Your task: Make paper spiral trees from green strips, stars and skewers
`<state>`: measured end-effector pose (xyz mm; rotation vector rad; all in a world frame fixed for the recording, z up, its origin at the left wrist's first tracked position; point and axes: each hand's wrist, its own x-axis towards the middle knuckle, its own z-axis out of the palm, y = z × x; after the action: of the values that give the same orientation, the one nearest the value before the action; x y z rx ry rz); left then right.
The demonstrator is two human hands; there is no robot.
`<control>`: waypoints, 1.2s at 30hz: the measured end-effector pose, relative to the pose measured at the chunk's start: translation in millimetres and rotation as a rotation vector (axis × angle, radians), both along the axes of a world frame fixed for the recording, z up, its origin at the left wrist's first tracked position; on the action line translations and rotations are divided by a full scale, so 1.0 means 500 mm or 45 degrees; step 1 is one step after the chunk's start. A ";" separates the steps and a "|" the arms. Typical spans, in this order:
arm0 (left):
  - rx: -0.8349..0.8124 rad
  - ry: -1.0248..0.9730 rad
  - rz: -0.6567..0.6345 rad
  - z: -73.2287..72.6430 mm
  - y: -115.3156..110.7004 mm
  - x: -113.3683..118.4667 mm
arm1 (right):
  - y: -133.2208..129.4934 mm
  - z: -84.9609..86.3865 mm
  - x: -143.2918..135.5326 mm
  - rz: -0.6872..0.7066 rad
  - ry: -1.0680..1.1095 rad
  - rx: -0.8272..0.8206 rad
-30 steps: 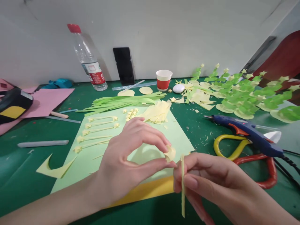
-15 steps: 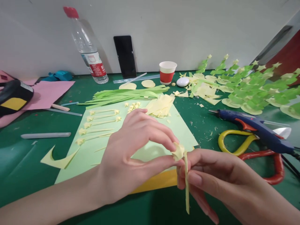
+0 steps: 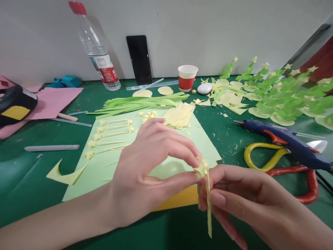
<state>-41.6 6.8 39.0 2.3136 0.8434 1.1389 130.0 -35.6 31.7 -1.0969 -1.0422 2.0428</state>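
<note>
Star (image 3: 201, 168), pale yellow, is pinched in our left hand (image 3: 137, 166) above the tabletop (image 3: 26, 173); our right hand (image 3: 249, 198) grips a thin strip (image 3: 210, 222), upper end against the star. Beyond, we see pale green paper (image 3: 203, 142), glue gun (image 3: 283, 139) rightward.

A pale-yellow paper star (image 3: 201, 169) touches the upper end of a slim strip (image 3: 209, 211).

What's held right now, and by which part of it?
Left hand: pale yellow star, pinched at its side away from the strip. Right hand: thin pale strip, gripped along its upper half, lower end free.
</note>
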 end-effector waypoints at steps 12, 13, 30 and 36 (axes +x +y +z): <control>0.007 0.054 -0.030 0.004 0.000 -0.003 | -0.008 0.002 0.003 0.016 0.040 -0.064; 0.012 0.063 -0.042 0.006 0.000 -0.003 | -0.007 0.002 0.002 0.023 0.052 -0.078; 0.124 0.159 -0.015 0.017 0.001 -0.003 | -0.009 0.012 -0.006 0.008 0.005 -0.096; 0.101 0.168 -0.017 0.018 0.000 -0.004 | -0.007 0.012 -0.007 -0.028 0.054 -0.139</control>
<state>-43.5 6.7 48.1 2.4777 0.8417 1.0409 126.7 -39.0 37.5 -1.1096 -0.9032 2.1174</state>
